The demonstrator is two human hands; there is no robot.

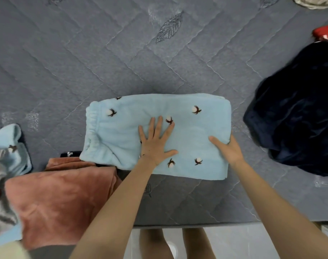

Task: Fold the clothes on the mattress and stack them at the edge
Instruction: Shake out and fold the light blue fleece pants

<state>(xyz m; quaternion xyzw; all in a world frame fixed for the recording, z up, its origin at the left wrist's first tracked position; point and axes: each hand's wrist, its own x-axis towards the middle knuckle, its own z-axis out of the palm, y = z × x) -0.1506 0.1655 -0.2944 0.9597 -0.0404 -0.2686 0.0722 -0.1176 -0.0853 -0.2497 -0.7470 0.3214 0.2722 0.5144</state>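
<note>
Grey quilting with leaf prints covers the mattress, which fills nearly the whole view; its near edge runs along the bottom, with floor and the person's legs below it. At the right lies a dark navy garment in a loose, unfolded heap. At the lower left a pink garment sits folded flat by the edge, and it looks like the base of the stack.

In the middle, near the edge, the light blue trousers with a small cotton-flower print are folded into a tidy rectangle, waistband to the left, one corner overlapping the pink garment. Smaller pieces wait around: a matching blue piece and a grey-and-white cloth at the far left, a red item and a pale one at the upper right.

The left hand lies spread and flat on the trousers, pressing them down. The right hand grips their right edge, thumb on top, fingers tucked out of sight underneath.

By my judgement the trousers are about finished and need only go onto the pink garment; the navy heap and the small pieces remain to be folded.
</note>
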